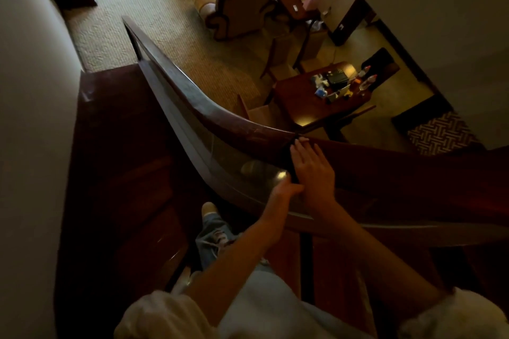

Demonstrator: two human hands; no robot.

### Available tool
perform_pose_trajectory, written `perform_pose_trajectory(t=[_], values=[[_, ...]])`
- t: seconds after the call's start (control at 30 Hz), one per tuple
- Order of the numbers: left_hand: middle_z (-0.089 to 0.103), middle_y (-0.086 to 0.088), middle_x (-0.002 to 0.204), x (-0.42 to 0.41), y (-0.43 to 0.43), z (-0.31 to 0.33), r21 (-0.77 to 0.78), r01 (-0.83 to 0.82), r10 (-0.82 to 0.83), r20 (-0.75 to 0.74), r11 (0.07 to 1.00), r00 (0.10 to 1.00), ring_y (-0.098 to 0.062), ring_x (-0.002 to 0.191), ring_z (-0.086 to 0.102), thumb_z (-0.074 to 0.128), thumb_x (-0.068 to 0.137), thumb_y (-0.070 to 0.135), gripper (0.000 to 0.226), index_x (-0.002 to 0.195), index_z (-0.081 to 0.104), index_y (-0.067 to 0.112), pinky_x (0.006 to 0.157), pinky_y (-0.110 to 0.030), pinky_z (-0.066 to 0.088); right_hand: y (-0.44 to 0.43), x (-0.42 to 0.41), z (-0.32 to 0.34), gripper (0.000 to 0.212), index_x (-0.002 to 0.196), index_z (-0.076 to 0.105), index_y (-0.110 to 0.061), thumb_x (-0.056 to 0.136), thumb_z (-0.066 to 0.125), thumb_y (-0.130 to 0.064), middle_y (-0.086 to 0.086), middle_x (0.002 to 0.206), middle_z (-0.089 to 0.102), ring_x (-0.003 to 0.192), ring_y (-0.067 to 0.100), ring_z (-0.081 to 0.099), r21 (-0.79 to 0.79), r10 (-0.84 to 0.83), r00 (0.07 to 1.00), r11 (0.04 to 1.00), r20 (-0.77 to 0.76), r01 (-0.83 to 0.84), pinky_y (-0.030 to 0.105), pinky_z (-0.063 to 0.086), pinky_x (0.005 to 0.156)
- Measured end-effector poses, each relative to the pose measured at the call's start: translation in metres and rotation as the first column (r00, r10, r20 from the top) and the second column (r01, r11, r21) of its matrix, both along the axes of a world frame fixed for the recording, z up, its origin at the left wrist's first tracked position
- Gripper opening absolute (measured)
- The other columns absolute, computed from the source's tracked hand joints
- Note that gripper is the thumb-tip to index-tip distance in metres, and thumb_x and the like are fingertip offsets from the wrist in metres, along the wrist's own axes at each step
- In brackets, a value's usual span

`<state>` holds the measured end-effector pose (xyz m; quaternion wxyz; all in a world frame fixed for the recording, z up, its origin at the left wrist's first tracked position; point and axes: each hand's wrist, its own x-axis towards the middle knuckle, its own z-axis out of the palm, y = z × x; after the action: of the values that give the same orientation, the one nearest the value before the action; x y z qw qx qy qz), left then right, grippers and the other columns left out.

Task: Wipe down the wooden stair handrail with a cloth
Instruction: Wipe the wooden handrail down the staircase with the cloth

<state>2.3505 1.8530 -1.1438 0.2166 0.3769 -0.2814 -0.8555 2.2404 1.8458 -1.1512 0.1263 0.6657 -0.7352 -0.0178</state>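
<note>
The dark wooden handrail (pixel 220 115) curves from the upper left down to the right, above a glass panel (pixel 220 162). A dark cloth (pixel 287 158) lies draped over the rail at its bend. My right hand (pixel 311 170) rests flat on the cloth with straight fingers pointing up the rail. My left hand (pixel 286 188) is just below, on the inner side of the rail, pinching the cloth's hanging lower end against the glass. The light is dim and the left hand's fingers are slightly blurred.
Dark wooden stair treads (pixel 124 173) descend on the left beside a pale wall (pixel 33 118). My foot (pixel 209 210) stands on a step. Below the rail, a carpeted room holds an armchair (pixel 242 8) and a cluttered wooden table (pixel 316 99).
</note>
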Motion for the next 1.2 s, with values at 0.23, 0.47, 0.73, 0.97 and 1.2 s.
perform_pose_trajectory(t=[0.23,0.47,0.73,0.97,1.2], values=[[0.064,-0.003,0.098,0.023,-0.049,-0.005,0.064,-0.164,0.154,0.145,0.984,0.977,-0.017,0.091,0.059,0.048,0.092,0.016,0.016,0.095,0.063,0.021,0.076,-0.031,0.047,-0.056,0.040,-0.027,0.036,0.109,0.071,-0.004,0.074,0.079,-0.012,0.012,0.113,0.071,0.112,0.025,0.065,0.245,-0.080,0.993,0.968,0.087,0.056,0.035,0.050,0.096],[0.061,0.010,0.118,0.029,-0.022,0.006,-0.196,0.099,-0.072,0.143,0.976,0.987,0.003,0.100,0.060,0.045,0.099,0.016,0.037,0.135,0.048,0.025,0.081,-0.012,0.048,-0.017,-0.001,0.031,0.051,0.127,0.060,-0.009,0.085,0.072,-0.035,0.009,0.137,0.056,0.133,0.023,0.046,0.208,-0.212,0.970,0.960,0.115,0.185,0.050,0.020,0.116],[0.010,0.000,0.160,0.027,-0.007,0.013,-0.630,0.398,-0.078,0.472,0.666,0.878,-0.008,0.146,0.006,0.053,0.097,0.018,0.067,0.152,0.015,0.013,0.109,-0.015,0.014,-0.051,-0.077,0.103,0.076,0.124,0.058,-0.010,0.070,0.074,-0.062,0.011,0.126,0.060,0.109,0.028,0.059,0.688,-0.620,0.750,0.649,0.232,0.324,0.041,0.051,0.090],[0.009,0.004,0.159,0.045,-0.019,-0.010,-0.639,0.437,-0.014,0.555,0.632,0.832,-0.008,0.146,0.008,0.057,0.095,0.022,0.073,0.152,0.012,0.016,0.116,-0.026,0.023,-0.116,-0.039,0.053,0.077,0.138,0.043,-0.005,0.078,0.078,-0.039,0.013,0.137,0.049,0.122,0.029,0.050,0.755,-0.675,0.614,0.628,0.409,0.188,0.033,0.042,0.088],[0.010,-0.005,0.160,0.031,-0.046,-0.020,-0.702,0.478,0.051,0.589,0.528,0.807,-0.015,0.147,0.005,0.052,0.091,0.030,0.075,0.152,0.013,0.010,0.120,-0.032,0.010,-0.126,-0.054,0.030,0.041,0.102,0.069,-0.011,0.070,0.086,-0.031,0.005,0.102,0.068,0.089,0.016,0.065,0.772,-0.684,0.551,0.626,0.477,0.109,0.025,0.051,0.075]])
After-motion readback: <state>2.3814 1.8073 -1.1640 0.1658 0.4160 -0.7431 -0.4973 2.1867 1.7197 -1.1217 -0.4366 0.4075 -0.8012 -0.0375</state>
